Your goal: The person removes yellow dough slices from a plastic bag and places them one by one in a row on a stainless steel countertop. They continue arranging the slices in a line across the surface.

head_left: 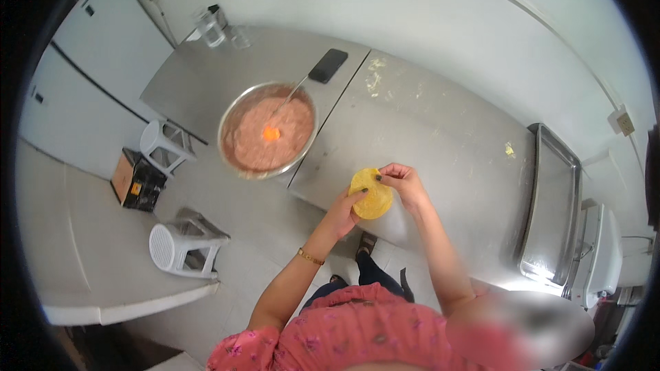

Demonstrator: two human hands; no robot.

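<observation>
A round yellow dough wrapper (pixel 372 196) is held over the front edge of the steel table (pixel 440 130). My left hand (pixel 346 207) supports it from below and the left. My right hand (pixel 403 182) pinches its upper rim with the fingertips. To the left stands a large metal bowl (pixel 232 113) of pinkish minced filling (pixel 265 134) with an orange patch in the middle and a spoon (pixel 291 93) leaning in it. A gold bracelet circles my left wrist.
A black phone (pixel 328 65) lies behind the bowl. A metal tray (pixel 553 206) rests at the table's right end. Glass jars (pixel 213 27) stand at the far left corner. Two white plastic stools (pixel 180 244) and a small box (pixel 136 180) are on the floor.
</observation>
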